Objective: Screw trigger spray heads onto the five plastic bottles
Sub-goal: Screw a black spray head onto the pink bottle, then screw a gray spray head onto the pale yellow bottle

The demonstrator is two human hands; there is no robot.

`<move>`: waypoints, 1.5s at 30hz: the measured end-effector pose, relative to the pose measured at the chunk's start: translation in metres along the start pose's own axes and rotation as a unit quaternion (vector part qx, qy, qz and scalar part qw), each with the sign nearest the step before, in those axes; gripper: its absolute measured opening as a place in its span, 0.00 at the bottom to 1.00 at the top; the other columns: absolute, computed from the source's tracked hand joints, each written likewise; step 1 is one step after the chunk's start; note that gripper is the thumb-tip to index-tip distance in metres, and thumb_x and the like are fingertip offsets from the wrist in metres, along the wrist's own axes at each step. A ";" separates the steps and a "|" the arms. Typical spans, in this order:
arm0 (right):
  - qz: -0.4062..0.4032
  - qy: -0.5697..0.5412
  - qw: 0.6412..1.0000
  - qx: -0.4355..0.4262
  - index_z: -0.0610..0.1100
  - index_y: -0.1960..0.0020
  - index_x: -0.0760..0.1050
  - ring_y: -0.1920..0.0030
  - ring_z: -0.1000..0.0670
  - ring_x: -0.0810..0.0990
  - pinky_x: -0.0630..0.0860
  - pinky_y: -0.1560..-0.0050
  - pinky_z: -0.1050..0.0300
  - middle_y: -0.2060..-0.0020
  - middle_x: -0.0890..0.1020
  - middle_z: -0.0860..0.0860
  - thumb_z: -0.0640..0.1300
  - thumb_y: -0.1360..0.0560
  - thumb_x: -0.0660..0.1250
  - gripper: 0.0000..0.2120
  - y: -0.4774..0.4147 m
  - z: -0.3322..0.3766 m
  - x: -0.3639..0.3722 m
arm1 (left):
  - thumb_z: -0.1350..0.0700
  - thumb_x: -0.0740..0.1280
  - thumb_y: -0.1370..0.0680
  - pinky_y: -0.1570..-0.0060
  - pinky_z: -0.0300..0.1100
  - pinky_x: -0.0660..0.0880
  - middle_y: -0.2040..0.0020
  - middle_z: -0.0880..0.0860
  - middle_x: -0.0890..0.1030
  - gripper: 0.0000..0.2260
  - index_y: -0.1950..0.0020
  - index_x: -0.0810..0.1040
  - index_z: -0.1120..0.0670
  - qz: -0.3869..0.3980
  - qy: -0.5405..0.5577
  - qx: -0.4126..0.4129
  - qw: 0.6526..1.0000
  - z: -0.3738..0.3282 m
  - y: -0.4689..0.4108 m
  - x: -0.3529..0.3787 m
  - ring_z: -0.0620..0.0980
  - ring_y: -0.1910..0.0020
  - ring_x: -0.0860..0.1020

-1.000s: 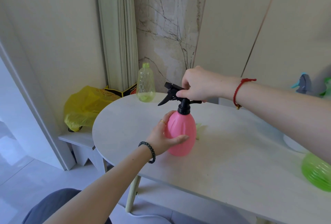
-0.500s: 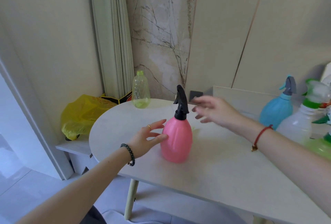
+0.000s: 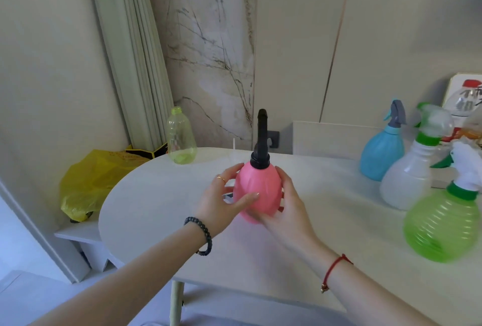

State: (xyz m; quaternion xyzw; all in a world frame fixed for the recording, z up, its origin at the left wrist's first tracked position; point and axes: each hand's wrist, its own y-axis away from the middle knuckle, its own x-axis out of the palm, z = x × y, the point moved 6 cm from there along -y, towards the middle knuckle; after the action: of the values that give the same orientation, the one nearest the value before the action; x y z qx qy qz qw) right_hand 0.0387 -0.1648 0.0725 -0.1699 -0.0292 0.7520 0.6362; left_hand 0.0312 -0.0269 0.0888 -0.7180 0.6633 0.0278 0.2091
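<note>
My grip: left hand point(image 3: 221, 203) and right hand point(image 3: 287, 211) both hold pink bottle point(image 3: 257, 192); four look capped, clear bottle point(image 3: 180, 140) lacks head.

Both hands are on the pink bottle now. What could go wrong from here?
1. If the left hand and right hand carry the pink bottle rightward, it may knock the green bottle, the nearest one on that side.
2. The headless clear bottle stands by the far rim of the table; a hasty reach could tip it off.
</note>
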 end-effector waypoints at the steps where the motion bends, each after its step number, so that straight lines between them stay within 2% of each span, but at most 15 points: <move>1: -0.022 0.012 1.000 -0.011 0.61 0.35 0.58 0.44 0.58 0.74 0.76 0.61 0.71 0.40 0.72 0.59 0.54 0.42 0.78 0.43 -0.007 0.005 -0.015 | 0.50 0.72 0.32 0.57 0.36 0.77 0.41 0.46 0.73 0.23 0.44 0.66 0.35 0.012 0.013 0.009 1.000 -0.010 -0.012 0.010 0.41 0.48 0.74; 3: -0.066 0.043 0.997 -0.026 0.66 0.39 0.58 0.48 0.63 0.74 0.74 0.62 0.70 0.47 0.71 0.68 0.58 0.44 0.77 0.40 -0.025 0.011 -0.048 | 0.50 0.71 0.32 0.58 0.34 0.76 0.43 0.42 0.73 0.22 0.43 0.67 0.36 0.037 0.025 0.027 0.999 -0.029 -0.040 0.033 0.42 0.48 0.74; 6: -0.133 0.075 0.988 -0.019 0.62 0.40 0.58 0.55 0.66 0.73 0.71 0.67 0.72 0.53 0.69 0.70 0.58 0.44 0.77 0.39 -0.056 0.008 -0.099 | 0.49 0.70 0.30 0.50 0.40 0.75 0.44 0.40 0.74 0.26 0.35 0.66 0.44 0.063 0.036 0.045 0.996 -0.046 -0.087 0.075 0.44 0.47 0.75; 11: -0.198 0.105 0.974 0.026 0.53 0.36 0.60 0.54 0.57 0.74 0.70 0.64 0.67 0.51 0.70 0.61 0.54 0.41 0.77 0.40 -0.096 -0.029 -0.158 | 0.50 0.69 0.29 0.42 0.55 0.74 0.35 0.51 0.72 0.28 0.32 0.64 0.47 0.110 0.060 0.005 0.992 -0.034 -0.151 0.148 0.54 0.42 0.76; 15: -0.210 0.091 0.972 0.059 0.50 0.35 0.61 0.49 0.50 0.75 0.74 0.56 0.59 0.47 0.72 0.54 0.51 0.39 0.77 0.38 -0.111 -0.068 -0.177 | 0.49 0.69 0.29 0.42 0.55 0.74 0.34 0.52 0.71 0.27 0.32 0.64 0.47 0.141 0.062 -0.025 0.988 -0.007 -0.174 0.186 0.55 0.42 0.76; 20: -0.207 0.097 0.971 0.066 0.53 0.35 0.59 0.52 0.52 0.74 0.68 0.65 0.68 0.49 0.72 0.55 0.54 0.39 0.75 0.38 -0.107 -0.100 -0.183 | 0.49 0.70 0.29 0.42 0.51 0.74 0.35 0.51 0.70 0.27 0.33 0.65 0.46 0.161 0.079 -0.042 0.983 0.018 -0.180 0.206 0.53 0.42 0.75; 24: -0.187 0.108 0.975 0.054 0.52 0.33 0.57 0.48 0.50 0.74 0.72 0.59 0.64 0.44 0.71 0.53 0.49 0.38 0.77 0.40 -0.109 -0.102 -0.182 | 0.49 0.70 0.29 0.42 0.49 0.74 0.33 0.51 0.69 0.28 0.32 0.64 0.46 0.173 0.095 -0.057 0.979 0.022 -0.183 0.207 0.53 0.40 0.73; 26: -0.180 0.115 0.975 0.064 0.48 0.30 0.55 0.40 0.47 0.72 0.73 0.46 0.56 0.37 0.70 0.49 0.44 0.36 0.76 0.42 -0.107 -0.100 -0.181 | 0.48 0.69 0.29 0.42 0.49 0.72 0.32 0.50 0.67 0.29 0.31 0.61 0.45 0.169 0.100 -0.077 0.978 0.023 -0.180 0.197 0.53 0.37 0.72; 27: -0.187 0.117 0.973 0.069 0.47 0.28 0.53 0.36 0.47 0.69 0.69 0.39 0.55 0.33 0.67 0.48 0.43 0.36 0.76 0.44 -0.102 -0.097 -0.181 | 0.48 0.69 0.29 0.42 0.48 0.72 0.33 0.50 0.66 0.29 0.31 0.61 0.44 0.163 0.100 -0.078 0.978 0.024 -0.177 0.187 0.53 0.37 0.71; 30: -0.246 0.159 0.956 -0.012 0.49 0.30 0.56 0.36 0.56 0.63 0.58 0.37 0.67 0.34 0.65 0.49 0.40 0.36 0.76 0.42 -0.077 -0.074 -0.173 | 0.49 0.68 0.28 0.43 0.45 0.72 0.35 0.51 0.69 0.25 0.33 0.63 0.43 0.097 0.099 -0.050 0.989 0.022 -0.167 0.128 0.42 0.46 0.75; 32: -0.256 0.175 0.946 -0.098 0.52 0.33 0.60 0.38 0.59 0.64 0.60 0.39 0.67 0.37 0.65 0.54 0.39 0.36 0.76 0.38 -0.060 -0.054 -0.153 | 0.52 0.67 0.27 0.46 0.42 0.73 0.38 0.51 0.72 0.22 0.35 0.66 0.45 0.021 0.085 -0.015 0.996 0.020 -0.159 0.069 0.37 0.51 0.75; 34: -0.207 0.168 0.956 -0.122 0.58 0.34 0.60 0.38 0.62 0.63 0.63 0.40 0.62 0.37 0.64 0.63 0.41 0.35 0.75 0.37 -0.060 -0.041 -0.120 | 0.54 0.67 0.27 0.52 0.34 0.75 0.44 0.47 0.75 0.18 0.39 0.68 0.44 -0.062 0.057 0.029 0.996 0.016 -0.148 0.004 0.38 0.52 0.76; 36: -0.133 0.131 0.975 -0.118 0.66 0.37 0.56 0.37 0.63 0.63 0.61 0.38 0.69 0.38 0.63 0.68 0.42 0.34 0.74 0.37 -0.078 -0.025 -0.079 | 0.54 0.68 0.28 0.57 0.29 0.75 0.48 0.43 0.75 0.16 0.43 0.69 0.43 -0.135 0.030 0.060 0.989 0.012 -0.136 -0.059 0.39 0.52 0.77; 40: -0.006 0.050 0.996 -0.071 0.62 0.32 0.56 0.33 0.56 0.64 0.62 0.36 0.59 0.31 0.63 0.58 0.47 0.34 0.74 0.39 -0.127 0.000 0.016 | 0.50 0.69 0.29 0.45 0.41 0.73 0.42 0.47 0.74 0.19 0.40 0.68 0.42 -0.237 -0.012 0.043 0.970 0.026 -0.124 -0.157 0.46 0.43 0.74; 45: 0.127 0.032 0.991 -0.030 0.60 0.28 0.49 0.28 0.50 0.58 0.66 0.37 0.55 0.26 0.56 0.54 0.48 0.35 0.75 0.45 -0.183 0.012 0.120 | 0.44 0.69 0.32 0.32 0.51 0.63 0.27 0.53 0.62 0.36 0.29 0.55 0.45 -0.177 -0.062 -0.074 0.979 0.076 -0.146 -0.193 0.51 0.29 0.62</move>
State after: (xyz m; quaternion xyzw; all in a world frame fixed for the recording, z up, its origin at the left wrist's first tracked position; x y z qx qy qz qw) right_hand 0.1931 -0.0119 0.1050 -0.2153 -0.0098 0.8195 0.5310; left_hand 0.1668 0.1846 0.1193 -0.8344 0.5077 0.0841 0.1974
